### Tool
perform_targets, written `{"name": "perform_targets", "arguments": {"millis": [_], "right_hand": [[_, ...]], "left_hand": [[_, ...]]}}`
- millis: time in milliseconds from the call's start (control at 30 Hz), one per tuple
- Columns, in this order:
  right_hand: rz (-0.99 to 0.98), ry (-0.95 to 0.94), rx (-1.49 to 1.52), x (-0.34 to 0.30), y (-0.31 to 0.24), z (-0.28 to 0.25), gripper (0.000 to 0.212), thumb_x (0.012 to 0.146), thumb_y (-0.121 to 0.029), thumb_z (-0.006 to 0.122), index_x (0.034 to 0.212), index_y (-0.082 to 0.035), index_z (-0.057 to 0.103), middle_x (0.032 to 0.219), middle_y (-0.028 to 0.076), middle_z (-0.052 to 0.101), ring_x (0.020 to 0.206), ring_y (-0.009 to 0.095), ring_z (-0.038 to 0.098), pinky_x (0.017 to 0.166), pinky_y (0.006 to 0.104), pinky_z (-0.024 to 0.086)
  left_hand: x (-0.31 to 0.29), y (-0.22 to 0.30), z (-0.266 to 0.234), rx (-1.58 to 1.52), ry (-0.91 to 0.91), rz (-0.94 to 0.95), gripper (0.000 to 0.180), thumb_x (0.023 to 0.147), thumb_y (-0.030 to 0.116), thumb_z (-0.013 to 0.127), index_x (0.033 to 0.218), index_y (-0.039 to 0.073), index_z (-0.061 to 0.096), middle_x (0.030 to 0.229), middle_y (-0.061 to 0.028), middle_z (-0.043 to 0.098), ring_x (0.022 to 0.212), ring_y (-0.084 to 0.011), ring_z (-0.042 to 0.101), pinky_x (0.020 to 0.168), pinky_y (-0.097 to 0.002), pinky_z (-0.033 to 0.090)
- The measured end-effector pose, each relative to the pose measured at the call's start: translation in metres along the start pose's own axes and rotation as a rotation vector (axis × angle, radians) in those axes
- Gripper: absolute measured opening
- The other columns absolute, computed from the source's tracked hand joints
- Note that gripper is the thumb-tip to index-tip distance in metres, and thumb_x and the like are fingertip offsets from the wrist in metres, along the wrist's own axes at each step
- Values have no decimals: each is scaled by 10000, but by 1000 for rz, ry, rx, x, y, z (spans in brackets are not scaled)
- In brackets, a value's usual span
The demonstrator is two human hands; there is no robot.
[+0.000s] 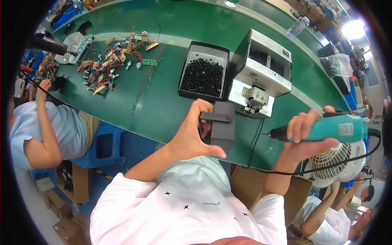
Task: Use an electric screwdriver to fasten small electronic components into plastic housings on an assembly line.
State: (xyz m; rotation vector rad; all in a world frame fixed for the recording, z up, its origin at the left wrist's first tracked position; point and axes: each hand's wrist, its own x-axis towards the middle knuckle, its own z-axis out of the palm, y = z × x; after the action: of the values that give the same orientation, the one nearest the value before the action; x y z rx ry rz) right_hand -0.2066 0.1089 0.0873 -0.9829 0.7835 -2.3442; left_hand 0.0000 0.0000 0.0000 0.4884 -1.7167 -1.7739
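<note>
My left hand is closed around a dark grey box-shaped housing with a flat bracket arm on its side, held up just over the near table edge. In my right hand is a teal electric screwdriver, its black nose and thin bit pointing left toward the housing. A gap separates the bit from the housing. Beyond my hands stands a metal screw feeder. Beside it sits a black tray filled with small black screws.
Wired circuit boards lie heaped on the green table at the left. A black cable runs from the screwdriver past a white fan. Another person sits at left near a blue stool; more people sit at lower right.
</note>
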Motion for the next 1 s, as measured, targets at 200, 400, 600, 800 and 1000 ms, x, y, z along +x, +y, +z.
{"name": "perform_targets", "arguments": {"millis": [200, 400, 600, 800, 1000], "right_hand": [[270, -198, -627, -27, -3, 15, 581, 694, -107, 748, 1190, -29, 455, 847, 98, 623, 701, 188, 597, 710, 264, 495], [320, -203, -601, -33, -13, 24, 470, 628, 14, 743, 1070, -39, 592, 983, 98, 630, 951, 209, 570, 859, 309, 448], [345, -121, -737, -38, -17, 17, 273, 622, 13, 747, 876, -68, 689, 972, 58, 635, 1016, 201, 535, 861, 327, 448], [303, -118, -854, -37, -15, 19, 219, 619, 15, 751, 810, -85, 711, 946, 38, 637, 1037, 188, 523, 854, 318, 448], [47, -319, -982, -36, -11, 9, 646, 627, 114, 703, 1180, -21, 398, 822, 111, 690, 708, 184, 651, 715, 236, 516]], "left_hand": [[10, -3, 17, -544, -246, -21, 703, 535, 317, 903, 958, 112, 380, 992, -30, 442, 845, -137, 430, 791, -238, 356], [27, 15, 39, -834, -405, -160, 691, 530, 313, 888, 992, 99, 421, 1038, -47, 489, 924, -146, 461, 823, -246, 357], [23, 24, 46, -662, -402, -134, 723, 580, 278, 852, 1144, 69, 450, 1102, -76, 522, 977, -172, 488, 852, -270, 369], [21, 39, 36, -454, -400, -203, 750, 638, 202, 809, 1261, 53, 419, 1104, -91, 536, 972, -182, 505, 859, -285, 381], [20, 45, 31, -414, -386, -143, 690, 664, 123, 777, 1253, 52, 423, 1095, -98, 541, 971, -175, 515, 851, -284, 393]]}}
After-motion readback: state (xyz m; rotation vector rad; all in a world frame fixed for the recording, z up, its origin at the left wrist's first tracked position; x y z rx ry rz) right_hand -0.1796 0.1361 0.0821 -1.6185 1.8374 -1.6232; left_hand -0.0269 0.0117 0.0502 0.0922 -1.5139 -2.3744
